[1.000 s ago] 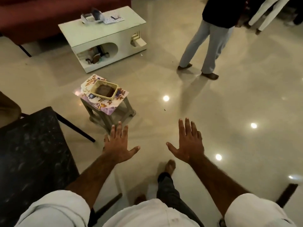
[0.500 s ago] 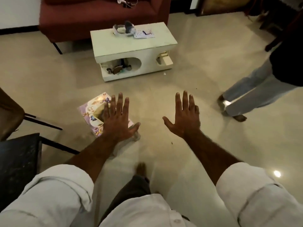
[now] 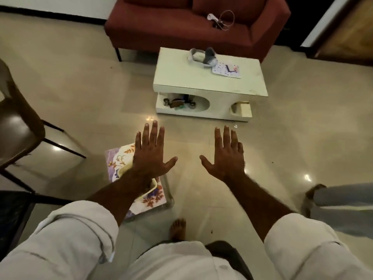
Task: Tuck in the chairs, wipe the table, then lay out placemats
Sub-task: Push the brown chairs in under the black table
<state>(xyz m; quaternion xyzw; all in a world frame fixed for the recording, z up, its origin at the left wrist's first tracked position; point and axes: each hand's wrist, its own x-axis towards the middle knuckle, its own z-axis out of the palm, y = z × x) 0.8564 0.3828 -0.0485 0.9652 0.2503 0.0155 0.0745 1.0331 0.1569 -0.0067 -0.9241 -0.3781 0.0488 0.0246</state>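
Both hands are stretched out in front of me with flat, spread fingers, holding nothing. My left hand hovers over a small stool carrying floral placemats and a cream tray, most of which my forearm hides. My right hand is over bare floor to the right. A brown chair with dark metal legs stands at the left. The corner of a dark table shows at the lower left edge.
A white low coffee table with items on and under it stands ahead, with a red sofa behind it. Another person's leg and foot are at the right edge. Glossy beige floor lies between.
The view has swung left and moved forward: the stool now lies under my left forearm, the coffee table is nearer, and the other person has shifted to the right edge. Both hands stay spread.
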